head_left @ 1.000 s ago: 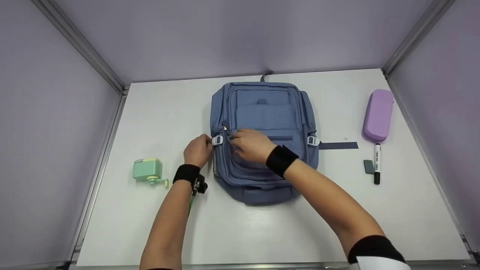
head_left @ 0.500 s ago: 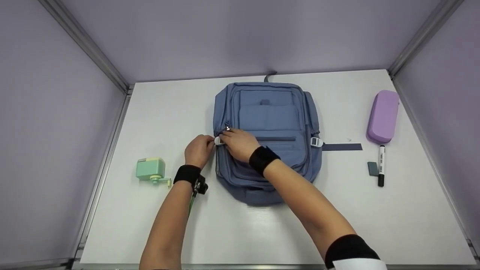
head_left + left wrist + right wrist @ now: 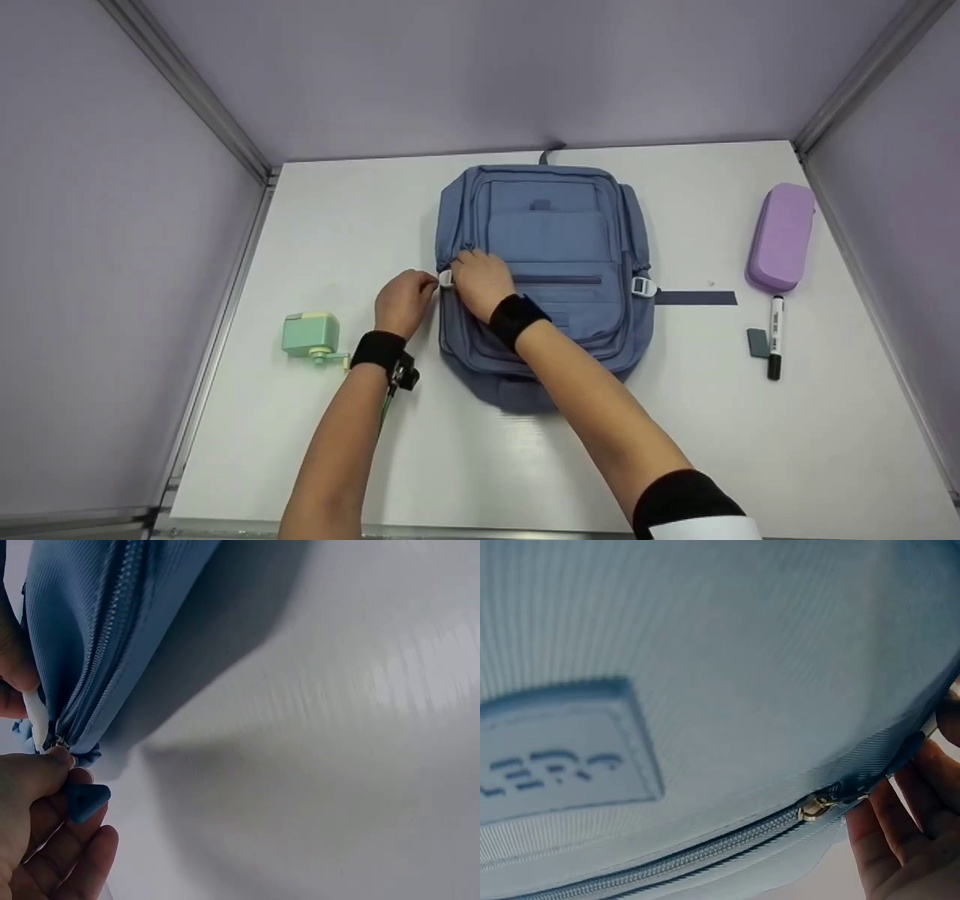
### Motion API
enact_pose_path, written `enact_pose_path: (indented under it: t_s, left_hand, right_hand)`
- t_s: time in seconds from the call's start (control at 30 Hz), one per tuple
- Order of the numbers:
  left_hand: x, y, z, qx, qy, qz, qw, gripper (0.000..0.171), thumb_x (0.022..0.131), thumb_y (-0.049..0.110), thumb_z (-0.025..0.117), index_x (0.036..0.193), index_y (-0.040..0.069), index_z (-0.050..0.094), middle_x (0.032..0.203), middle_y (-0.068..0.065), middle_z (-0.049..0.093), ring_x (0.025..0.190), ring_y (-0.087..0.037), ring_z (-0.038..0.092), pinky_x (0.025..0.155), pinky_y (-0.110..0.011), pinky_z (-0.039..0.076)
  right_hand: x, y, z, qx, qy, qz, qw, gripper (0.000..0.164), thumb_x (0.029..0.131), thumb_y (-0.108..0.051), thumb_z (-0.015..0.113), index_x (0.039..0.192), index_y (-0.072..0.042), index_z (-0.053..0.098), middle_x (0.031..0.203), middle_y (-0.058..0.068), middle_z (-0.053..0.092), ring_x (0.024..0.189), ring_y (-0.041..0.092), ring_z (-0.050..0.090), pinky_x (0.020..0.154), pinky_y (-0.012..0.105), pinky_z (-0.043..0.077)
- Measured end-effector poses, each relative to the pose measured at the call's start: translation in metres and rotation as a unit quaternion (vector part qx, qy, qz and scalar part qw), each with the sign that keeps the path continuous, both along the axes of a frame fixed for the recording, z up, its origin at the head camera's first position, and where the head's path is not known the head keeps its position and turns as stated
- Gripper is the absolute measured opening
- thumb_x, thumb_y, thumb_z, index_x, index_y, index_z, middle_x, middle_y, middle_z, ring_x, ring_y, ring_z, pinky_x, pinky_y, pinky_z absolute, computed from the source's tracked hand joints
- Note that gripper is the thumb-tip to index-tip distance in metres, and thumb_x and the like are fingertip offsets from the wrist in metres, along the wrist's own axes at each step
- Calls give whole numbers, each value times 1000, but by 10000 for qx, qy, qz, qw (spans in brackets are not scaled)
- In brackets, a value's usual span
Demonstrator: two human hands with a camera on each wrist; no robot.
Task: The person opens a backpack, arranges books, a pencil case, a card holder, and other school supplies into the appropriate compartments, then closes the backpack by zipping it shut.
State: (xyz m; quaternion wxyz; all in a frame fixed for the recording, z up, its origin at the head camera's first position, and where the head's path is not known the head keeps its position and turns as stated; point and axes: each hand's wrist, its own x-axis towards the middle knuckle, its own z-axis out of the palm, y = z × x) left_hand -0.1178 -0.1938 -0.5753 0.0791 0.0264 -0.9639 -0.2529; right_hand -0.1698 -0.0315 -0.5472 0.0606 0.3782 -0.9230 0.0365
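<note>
A blue backpack [image 3: 547, 236] lies front side up on the white table. Beside its left edge is my left hand [image 3: 403, 304]; the left wrist view has its thumb and forefinger pinching a zipper pull [image 3: 88, 799], whose blue end sticks out past the fingertips. The white strap buckle [image 3: 35, 718] is just above that zipper. My right hand [image 3: 484, 281] reaches across the bag's front and holds this buckle, its fingers partly covering it. In the right wrist view, a gold zipper slider [image 3: 815, 806] sits close to the right fingers.
A green crank pencil sharpener [image 3: 311, 335] stands at the left. To the right lie a purple case [image 3: 781, 236], a black-capped marker [image 3: 775, 337] and a small dark green piece [image 3: 757, 343]. A dark strap [image 3: 696, 298] extends from the bag's right buckle [image 3: 643, 286].
My right hand has moved left from the bag's front pocket to the white buckle on the left edge. The left hand stays beside that buckle. The head view has shifted slightly.
</note>
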Motion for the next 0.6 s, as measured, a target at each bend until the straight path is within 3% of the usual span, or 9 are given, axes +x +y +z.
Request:
enact_pose_path:
  t_s: [0.33, 0.6]
  left_hand:
    - [13, -2, 3, -472, 187, -418, 9978, 14, 100, 14, 67, 103, 8, 80, 96, -8, 74, 90, -27, 70, 81, -42, 56]
    - [31, 0, 8, -944, 320, -729, 9923, 12, 98, 13, 69, 99, 9, 81, 89, -9, 72, 84, -29, 70, 74, -42, 57]
  right_hand:
    - [-1, 1, -2, -61, 26, 1, 10000, 19, 102, -17, 64, 112, -4, 71, 112, 12, 68, 106, 29, 64, 87, 42, 55]
    - [1, -1, 2, 124, -22, -55, 9999, 19, 102, -18, 63, 113, -4, 71, 112, 12, 68, 105, 29, 64, 86, 41, 55]
